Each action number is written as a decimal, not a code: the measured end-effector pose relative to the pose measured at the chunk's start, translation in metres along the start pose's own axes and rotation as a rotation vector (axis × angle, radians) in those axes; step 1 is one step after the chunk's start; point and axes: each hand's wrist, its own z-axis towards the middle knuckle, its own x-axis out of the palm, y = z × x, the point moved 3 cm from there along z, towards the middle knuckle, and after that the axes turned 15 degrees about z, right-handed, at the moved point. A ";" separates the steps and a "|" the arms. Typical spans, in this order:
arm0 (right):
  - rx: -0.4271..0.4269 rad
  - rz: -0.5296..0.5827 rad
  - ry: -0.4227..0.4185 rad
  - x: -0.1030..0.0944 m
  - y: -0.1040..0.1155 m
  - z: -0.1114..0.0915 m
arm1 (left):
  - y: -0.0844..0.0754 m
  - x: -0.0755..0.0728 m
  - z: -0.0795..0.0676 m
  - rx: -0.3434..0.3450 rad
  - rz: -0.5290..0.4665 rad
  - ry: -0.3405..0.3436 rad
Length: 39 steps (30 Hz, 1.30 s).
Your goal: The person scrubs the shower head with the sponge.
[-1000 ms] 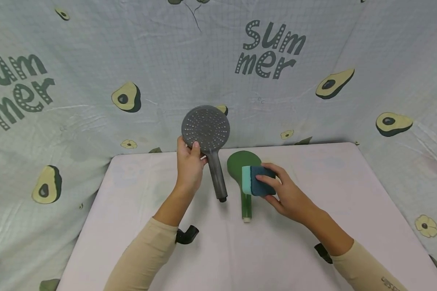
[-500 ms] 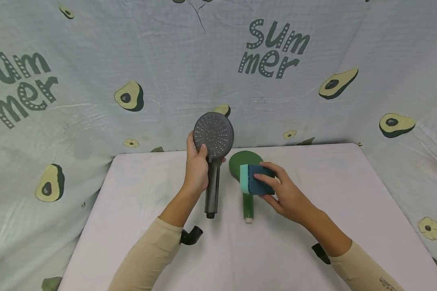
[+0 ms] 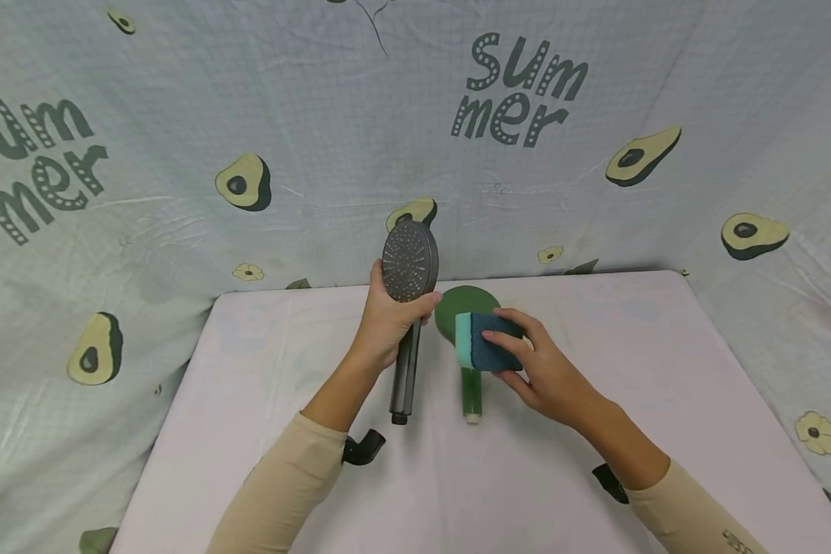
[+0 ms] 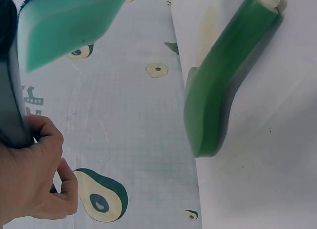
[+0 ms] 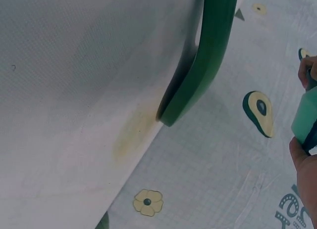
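Observation:
My left hand grips a dark grey hand shower at its neck, with the thumb across the front. Its nozzle face stands up and is turned partly to the left, while the handle points down towards me. My right hand pinches a sponge, teal foam on one side and dark blue on the other, to the right of the grey shower and apart from it. Behind the sponge, a green hand shower lies on the table, partly covered in the head view. The left wrist view shows its curved green handle.
A pale pink-white table lies under everything. Behind it hangs a light cloth printed with avocados, flowers and lettering. Black wrist mounts show beside the forearms.
The grey hand shower has swung from a slant to nearly upright, and its face has turned left. My left thumb has moved across its neck. The right hand and sponge have barely moved.

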 end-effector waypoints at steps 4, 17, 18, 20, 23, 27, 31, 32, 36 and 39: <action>-0.015 -0.004 -0.011 0.000 -0.002 -0.001 | 0.001 0.003 0.000 -0.009 -0.046 0.040; -0.005 -0.009 -0.005 -0.003 -0.001 0.000 | 0.013 0.004 -0.004 -0.146 -0.068 0.092; -0.004 -0.007 -0.003 -0.003 -0.001 0.001 | 0.014 0.003 -0.004 -0.141 -0.092 0.102; -0.010 -0.007 -0.002 -0.002 -0.002 0.001 | 0.015 0.002 -0.006 -0.128 -0.128 0.118; -0.018 -0.011 -0.005 -0.003 -0.003 0.003 | 0.016 0.000 -0.007 -0.107 -0.130 0.115; -0.022 -0.018 -0.012 -0.004 -0.005 0.007 | 0.015 -0.001 -0.007 -0.084 -0.156 0.076; 0.004 -0.039 -0.022 -0.006 -0.007 0.014 | 0.016 -0.001 -0.007 -0.080 -0.219 0.049; 0.019 -0.044 -0.026 -0.007 -0.007 0.017 | 0.016 -0.001 -0.007 -0.088 -0.231 0.051; 0.084 -0.059 -0.047 -0.013 -0.008 0.031 | 0.019 0.002 -0.009 -0.109 -0.257 0.104; 0.139 -0.057 -0.059 -0.018 -0.009 0.045 | 0.019 0.004 -0.012 -0.100 -0.270 0.171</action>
